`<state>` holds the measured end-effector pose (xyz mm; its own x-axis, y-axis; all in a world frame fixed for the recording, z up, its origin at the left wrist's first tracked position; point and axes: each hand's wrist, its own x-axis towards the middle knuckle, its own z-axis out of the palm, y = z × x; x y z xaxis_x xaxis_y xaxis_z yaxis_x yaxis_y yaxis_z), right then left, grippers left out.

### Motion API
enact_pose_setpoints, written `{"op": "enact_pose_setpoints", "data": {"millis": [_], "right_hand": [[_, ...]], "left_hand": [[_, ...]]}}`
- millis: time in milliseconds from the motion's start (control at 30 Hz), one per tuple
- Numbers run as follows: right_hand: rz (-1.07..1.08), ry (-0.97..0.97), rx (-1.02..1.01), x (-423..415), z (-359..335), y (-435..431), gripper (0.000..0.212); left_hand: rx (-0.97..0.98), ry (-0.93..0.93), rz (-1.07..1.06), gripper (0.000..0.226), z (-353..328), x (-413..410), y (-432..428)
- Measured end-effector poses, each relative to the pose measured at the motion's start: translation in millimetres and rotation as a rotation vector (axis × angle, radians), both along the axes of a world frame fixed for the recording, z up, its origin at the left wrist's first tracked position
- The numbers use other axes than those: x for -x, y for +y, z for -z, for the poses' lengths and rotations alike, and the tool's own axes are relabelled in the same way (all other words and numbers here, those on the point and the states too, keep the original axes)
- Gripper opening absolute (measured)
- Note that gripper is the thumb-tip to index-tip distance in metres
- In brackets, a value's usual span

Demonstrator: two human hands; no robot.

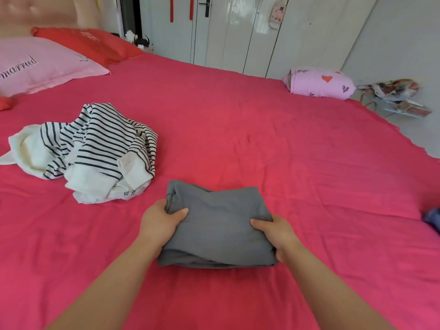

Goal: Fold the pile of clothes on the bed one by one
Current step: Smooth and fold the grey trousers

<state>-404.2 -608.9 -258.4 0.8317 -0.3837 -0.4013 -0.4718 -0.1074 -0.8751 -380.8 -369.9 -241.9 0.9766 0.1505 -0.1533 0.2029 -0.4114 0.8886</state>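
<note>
On the near middle of the bed lies the grey bundle, folded into a thick rectangle. Our left hand grips its left edge, thumb on top and fingers tucked under. Our right hand grips the right edge the same way.

As we judge it, the biggest risk is that the whole stack slumps open if we lift it by the two sides alone. The layers are soft and nothing holds up the middle. Next, the far left corner looks bunched and loose, and it could spill out if we shift the bundle. The layers at the near edge are not quite flush, so a harder pull from one hand would skew them. Last, the striped pile lies at the left, well apart. If we set the bundle down too close to it, the loose sleeves could tangle in.

The sheet is bright pink-red and lightly creased, and we expect it to drag on cloth slid across it. White wardrobe doors line the far wall. At the far left a pink pillow lies by the headboard, with a red pillow behind it. At the far right edge sits a lilac heart-print roll, with clutter past it off the bed. A small blue scrap shows at the right; we cannot tell what it is.
</note>
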Motion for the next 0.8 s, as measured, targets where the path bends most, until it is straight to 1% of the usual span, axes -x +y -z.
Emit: {"op": "enact_pose_setpoints", "data": {"millis": [167, 300, 367, 433, 500, 567, 633, 733, 800], "right_hand": [[0.051, -0.028, 0.098, 19, -30, -63, 0.025], [0.089, -0.045, 0.204, 47, -58, -124, 0.014], [0.109, -0.053, 0.272, 64, -71, -160, 0.011], [0.138, -0.060, 0.329, 82, -82, -200, 0.016], [0.183, -0.066, 0.376, 101, -90, -244, 0.019], [0.232, -0.073, 0.415, 123, -99, -288, 0.015], [0.289, -0.069, 0.455, 145, -110, -332, 0.012], [0.362, -0.084, 0.471, 174, -130, -394, 0.012], [0.408, -0.096, 0.490, 187, -147, -431, 0.015]], "left_hand": [[0.123, -0.025, 0.093, 0.015, -20, 6, -62], [0.226, -0.001, 0.180, 0.010, -26, 18, -126], [0.259, 0.011, 0.253, 0.015, -28, 26, -165], [0.293, 0.034, 0.316, 0.024, -32, 35, -209], [0.322, 0.051, 0.376, 0.023, -33, 43, -255], [0.371, 0.049, 0.414, 0.023, -36, 52, -303], [0.429, 0.027, 0.438, 0.017, -41, 62, -351], [0.537, 0.006, 0.502, 0.023, -53, 76, -419], [0.563, -0.034, 0.570, 0.022, -63, 82, -460]]}}
